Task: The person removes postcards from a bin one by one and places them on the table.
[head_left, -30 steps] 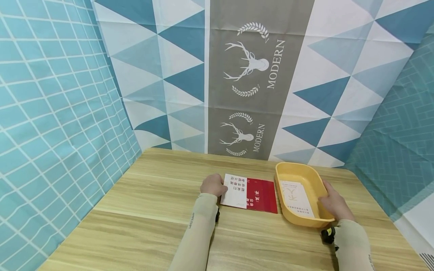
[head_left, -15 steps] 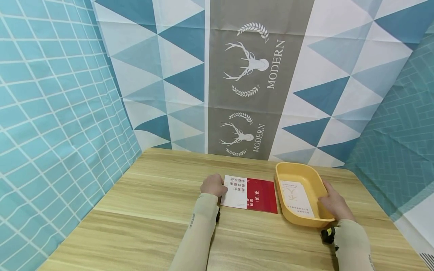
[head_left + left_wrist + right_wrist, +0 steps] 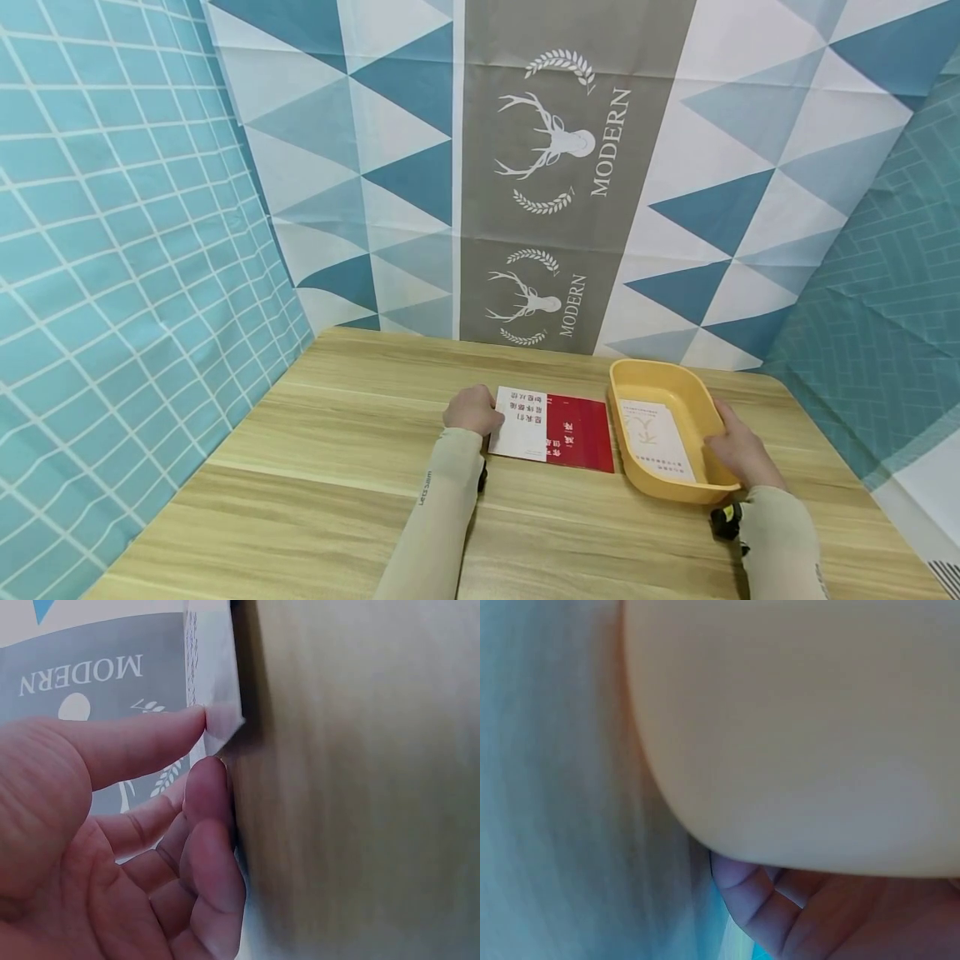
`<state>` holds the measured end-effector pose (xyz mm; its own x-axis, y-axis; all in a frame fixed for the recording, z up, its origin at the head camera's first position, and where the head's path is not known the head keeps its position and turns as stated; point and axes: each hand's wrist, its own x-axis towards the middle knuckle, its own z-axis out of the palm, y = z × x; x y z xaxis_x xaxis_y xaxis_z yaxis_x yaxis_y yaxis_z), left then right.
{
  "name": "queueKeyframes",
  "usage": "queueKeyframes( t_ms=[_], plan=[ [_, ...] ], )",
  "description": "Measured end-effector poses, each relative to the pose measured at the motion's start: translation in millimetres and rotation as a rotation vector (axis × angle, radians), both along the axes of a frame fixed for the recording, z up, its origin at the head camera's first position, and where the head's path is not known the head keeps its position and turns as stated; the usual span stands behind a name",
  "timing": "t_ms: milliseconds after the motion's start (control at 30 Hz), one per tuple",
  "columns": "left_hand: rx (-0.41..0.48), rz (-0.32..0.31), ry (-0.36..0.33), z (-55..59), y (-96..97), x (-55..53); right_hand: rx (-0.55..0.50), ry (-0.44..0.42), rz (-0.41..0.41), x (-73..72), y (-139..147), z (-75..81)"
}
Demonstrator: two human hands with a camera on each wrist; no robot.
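Observation:
A printed card (image 3: 573, 432), white on its left half and red on its right, lies on the table with several lines of characters. My left hand (image 3: 472, 410) pinches its left edge; in the left wrist view the thumb presses on the white printed face and the curled index finger is at the edge below. To the right is a yellow plastic tray (image 3: 686, 417). Along the tray's right side, my right hand (image 3: 742, 450) grips the rim, thumb over it. From the right wrist camera, the tray wall (image 3: 795, 735) hides most of that hand, and curled fingers show below.
Inside the tray, a white card (image 3: 652, 437) with large pale characters leans along the left side. The wooden table (image 3: 322, 467) ends at a patterned backdrop (image 3: 540, 167) behind and a blue tiled-print sheet (image 3: 112, 250) on the left.

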<state>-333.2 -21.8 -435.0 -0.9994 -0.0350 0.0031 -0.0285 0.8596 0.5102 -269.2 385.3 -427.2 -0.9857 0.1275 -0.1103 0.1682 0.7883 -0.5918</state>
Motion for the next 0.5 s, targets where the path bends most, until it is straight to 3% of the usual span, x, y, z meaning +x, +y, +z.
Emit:
queueKeyframes(
  t_ms=[500],
  plan=[
    [-0.002,0.0,-0.014,-5.8,-1.0,-6.0,0.004,0.002,-0.01,-0.9,-0.6,-0.9]
  ],
)
